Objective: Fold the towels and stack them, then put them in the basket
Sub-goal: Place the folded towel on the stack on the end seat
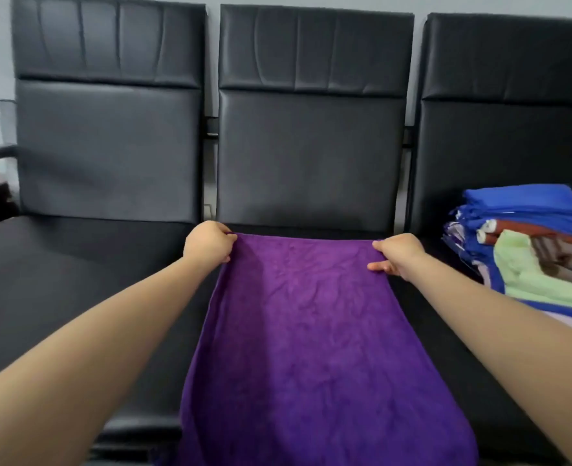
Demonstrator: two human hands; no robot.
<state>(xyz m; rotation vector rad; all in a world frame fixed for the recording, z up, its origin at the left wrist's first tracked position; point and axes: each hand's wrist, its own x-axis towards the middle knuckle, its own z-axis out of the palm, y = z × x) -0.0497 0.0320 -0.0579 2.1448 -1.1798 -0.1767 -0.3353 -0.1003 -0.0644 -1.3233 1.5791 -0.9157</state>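
Purple towel [314, 338]: spread over middle seat [429, 317], far corners pinched by left hand [209, 243] and right hand [398, 254], one each.

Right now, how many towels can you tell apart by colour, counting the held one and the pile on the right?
Purple towel, held at its far corners by left hand and right hand: 1
Blue towels in the pile: at least 1, layers unclear
Rust-brown towel: 1
Light green towel: 1
Total: at least 4

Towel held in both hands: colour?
Purple towel, plain, no pattern; head view, the only one.
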